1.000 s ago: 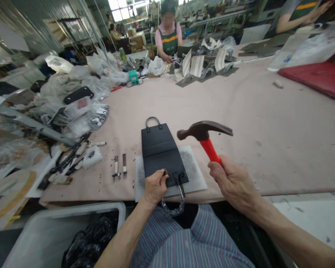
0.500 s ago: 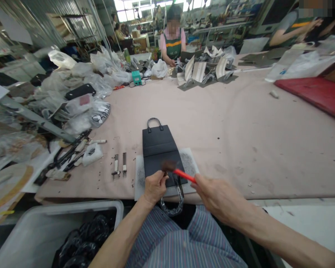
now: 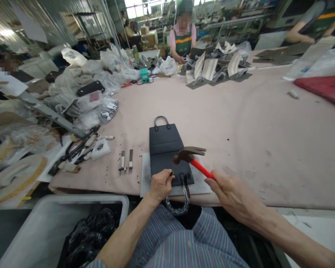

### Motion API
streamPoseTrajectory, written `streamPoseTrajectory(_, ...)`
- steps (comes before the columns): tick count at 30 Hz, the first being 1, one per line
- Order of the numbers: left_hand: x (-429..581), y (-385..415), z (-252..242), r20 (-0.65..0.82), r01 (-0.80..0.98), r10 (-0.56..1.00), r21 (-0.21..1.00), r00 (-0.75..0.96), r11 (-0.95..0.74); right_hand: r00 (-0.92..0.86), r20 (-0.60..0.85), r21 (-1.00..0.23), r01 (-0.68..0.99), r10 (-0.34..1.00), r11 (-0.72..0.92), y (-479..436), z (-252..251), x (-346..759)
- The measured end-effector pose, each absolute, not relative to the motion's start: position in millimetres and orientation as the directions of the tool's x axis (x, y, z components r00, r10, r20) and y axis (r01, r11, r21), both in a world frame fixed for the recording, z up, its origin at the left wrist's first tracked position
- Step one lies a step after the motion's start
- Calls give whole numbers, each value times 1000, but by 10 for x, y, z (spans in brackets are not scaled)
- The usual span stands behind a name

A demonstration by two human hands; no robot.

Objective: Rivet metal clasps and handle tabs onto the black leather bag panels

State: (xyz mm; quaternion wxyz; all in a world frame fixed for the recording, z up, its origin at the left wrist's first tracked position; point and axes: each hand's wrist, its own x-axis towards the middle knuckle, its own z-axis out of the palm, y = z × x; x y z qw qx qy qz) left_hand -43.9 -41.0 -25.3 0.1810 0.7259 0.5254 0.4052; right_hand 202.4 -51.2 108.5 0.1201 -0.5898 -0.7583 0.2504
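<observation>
My right hand (image 3: 226,188) is closed around the red handle of a claw hammer (image 3: 194,156), its head raised over the lower part of a black bag panel (image 3: 166,139). My left hand (image 3: 161,184) is pinched on a small metal punch (image 3: 171,173); only its top end shows above the fingers, at the panel's lower edge. The panel lies flat, with one wrapped loop handle (image 3: 162,120) at its far end and another loop handle (image 3: 178,211) hanging toward my lap. Under it is a pale speckled board (image 3: 146,173).
Two metal prong tools (image 3: 127,162) lie left of the panel. Plastic bags (image 3: 86,70) heap up farther left. A grey bin (image 3: 39,212) with black wrapped pieces stands below. A person (image 3: 183,41) works across the table near grey and white pieces (image 3: 212,67).
The hammer has lifted from just beside my left hand, up and to the right, so its head now shows clearly. My left hand stays at the panel's lower part. The whole view has shifted slightly.
</observation>
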Motion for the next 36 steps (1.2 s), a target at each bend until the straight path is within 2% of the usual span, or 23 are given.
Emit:
streamPoseTrajectory(3, -427, -448, -199, 391, 605, 911, 697, 131, -386, -194, -86, -608, 787, 977, 103, -416, 802, 2240)
streamPoseTrajectory(4, -425, -460, -181, 380, 602, 915, 703, 132, -379, -165, -115, -644, 764, 979, 53, -373, 656, 2340)
streamPoseTrajectory(6, -422, -476, -149, 351, 591, 927, 724, 128, -356, -35, -334, -649, 733, 942, -203, -253, 341, 2563)
streamPoseTrajectory(7, -421, -481, -136, 339, 584, 933, 736, 122, -343, 32, -397, -622, 726, 917, -294, -178, 202, 2668)
streamPoseTrajectory(8, -420, -485, -124, 326, 576, 939, 748, 112, -328, 52, -399, -585, 754, 915, -298, -101, 94, 2750)
streamPoseTrajectory(9, -417, -489, -115, 312, 568, 945, 761, 102, -313, 44, -344, -522, 821, 938, -230, -30, 23, 2798)
streamPoseTrajectory(11, -399, -498, -107, 284, 550, 955, 786, 84, -282, -24, -84, -369, 929, 996, -8, 56, -10, 2745)
streamPoseTrajectory(13, -358, -500, -115, 260, 521, 964, 815, 64, -254, -169, 201, -222, 951, 965, 213, 44, 41, 2479)
streamPoseTrajectory(14, -331, -493, -121, 247, 494, 968, 836, 54, -241, -244, 294, -186, 934, 924, 305, 3, 68, 2287)
streamPoseTrajectory(15, -307, -476, -125, 224, 447, 974, 868, 30, -214, -348, 328, -196, 885, 878, 423, -55, 83, 2076)
streamPoseTrajectory(17, -299, -402, -109, 128, 252, 984, 963, -120, -94, -489, 303, -213, 802, 818, 558, -194, 65, 1679)
streamPoseTrajectory(20, -539, -196, 14, -129, -132, 899, 988, -419, 80, -523, 278, -197, 790, 806, 581, -368, -43, 1346)
streamPoseTrajectory(21, -709, -117, 78, -168, -126, 859, 985, -483, 122, -510, 282, -206, 795, 813, 571, -401, -77, 1317)
streamPoseTrajectory(22, -919, -44, 146, -162, -5, 838, 982, -520, 187, -499, 287, -221, 796, 818, 563, -421, -103, 1317)
streamPoseTrajectory(23, -1155, 20, 212, -120, 233, 829, 929, -547, 288, -497, 289, -237, 791, 818, 565, -430, -119, 1335)
streamPoseTrajectory(24, -1400, 69, 271, -75, 487, 830, 779, -552, 395, -499, 288, -250, 785, 817, 567, -430, -127, 1360)
streamPoseTrajectory(25, -1636, 104, 317, -51, 563, 817, 700, -575, 439, -499, 286, -257, 782, 818, 567, -425, -128, 1382)
streamPoseTrajectory(27, -2016, 135, 360, -32, 652, 803, 566, -594, 504, -486, 286, -267, 788, 826, 555, -412, -124, 1401)
streamPoseTrajectory(30, -2244, 121, 304, -61, 713, 813, 445, -579, 541, -459, 303, -291, 790, 835, 539, -407, -130, 1379)
streamPoseTrajectory(36, -2036, 68, 75, -31, 784, 823, 283, -568, 552, -473, 395, -265, 762, 788, 591, -397, -286, 1409)
